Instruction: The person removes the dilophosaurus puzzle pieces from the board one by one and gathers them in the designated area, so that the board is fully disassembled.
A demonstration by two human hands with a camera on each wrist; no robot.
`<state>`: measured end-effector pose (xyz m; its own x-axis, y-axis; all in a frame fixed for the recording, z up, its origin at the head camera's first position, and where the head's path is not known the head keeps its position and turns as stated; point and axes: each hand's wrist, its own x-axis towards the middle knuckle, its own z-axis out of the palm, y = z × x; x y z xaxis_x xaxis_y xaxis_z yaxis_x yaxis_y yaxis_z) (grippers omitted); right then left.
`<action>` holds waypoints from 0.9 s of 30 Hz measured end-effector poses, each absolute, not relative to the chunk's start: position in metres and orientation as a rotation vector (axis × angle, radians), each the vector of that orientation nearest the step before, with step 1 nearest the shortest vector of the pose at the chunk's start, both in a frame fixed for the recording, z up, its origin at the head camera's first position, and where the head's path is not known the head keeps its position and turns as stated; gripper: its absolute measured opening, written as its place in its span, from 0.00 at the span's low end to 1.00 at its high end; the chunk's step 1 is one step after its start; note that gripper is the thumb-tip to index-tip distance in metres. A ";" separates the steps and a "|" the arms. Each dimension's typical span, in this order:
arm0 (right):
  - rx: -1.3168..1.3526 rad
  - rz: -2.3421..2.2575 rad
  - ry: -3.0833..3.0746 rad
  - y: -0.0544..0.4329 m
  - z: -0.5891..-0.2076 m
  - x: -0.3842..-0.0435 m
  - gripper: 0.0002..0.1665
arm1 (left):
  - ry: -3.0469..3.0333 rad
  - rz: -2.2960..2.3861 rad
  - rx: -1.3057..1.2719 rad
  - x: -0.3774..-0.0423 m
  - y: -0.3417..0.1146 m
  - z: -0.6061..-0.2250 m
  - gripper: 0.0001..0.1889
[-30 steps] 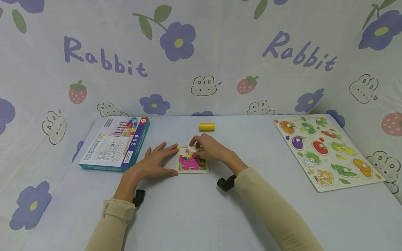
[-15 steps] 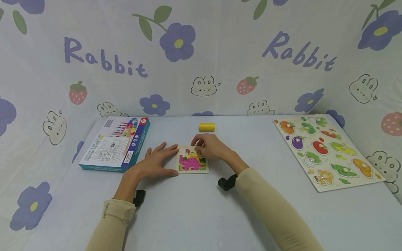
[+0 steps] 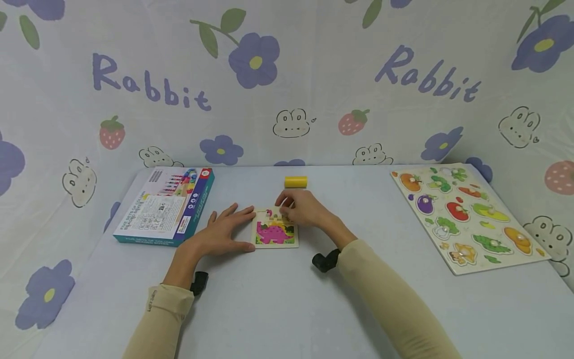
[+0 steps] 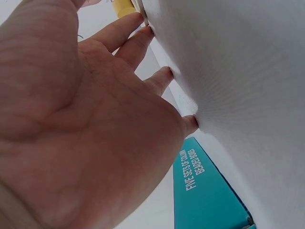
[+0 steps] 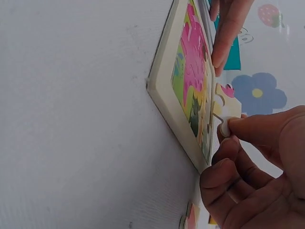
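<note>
A small square jigsaw puzzle (image 3: 275, 234) with a pink dinosaur lies mid-table in a pale frame. My right hand (image 3: 302, 208) is over its far right part and pinches a jigsaw piece (image 5: 228, 101) between thumb and fingers. That piece is tilted up off the board in the right wrist view and bears a bit of pink print. My left hand (image 3: 224, 230) rests spread on the table, fingers fairly straight. Its thumb and index fingertips touch the frame's left edge. In the left wrist view the palm (image 4: 95, 129) hides most of the puzzle.
A yellow cylinder (image 3: 296, 181) lies behind the puzzle. The beaded-boxes carton (image 3: 163, 207) stands at the left, a vegetable peg board (image 3: 466, 219) at the right. Low in the right wrist view, a loose piece (image 5: 191, 215) lies beside the frame.
My right hand has shifted slightly away and to the right, and the pinched piece has come up with it, uncovering more of the dinosaur picture. The left hand stays still.
</note>
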<state>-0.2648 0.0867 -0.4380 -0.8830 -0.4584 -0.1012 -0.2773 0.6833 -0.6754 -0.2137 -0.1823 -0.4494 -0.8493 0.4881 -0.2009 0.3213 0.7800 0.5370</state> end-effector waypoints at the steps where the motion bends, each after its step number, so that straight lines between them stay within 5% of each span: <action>1: -0.585 -0.998 2.633 0.087 -0.437 -0.265 0.12 | 2.642 0.713 0.620 -0.214 -0.182 -0.449 0.47; 27: -0.506 -1.128 2.596 0.159 -0.433 -0.269 0.10 | 2.641 0.702 0.612 -0.215 -0.181 -0.451 0.47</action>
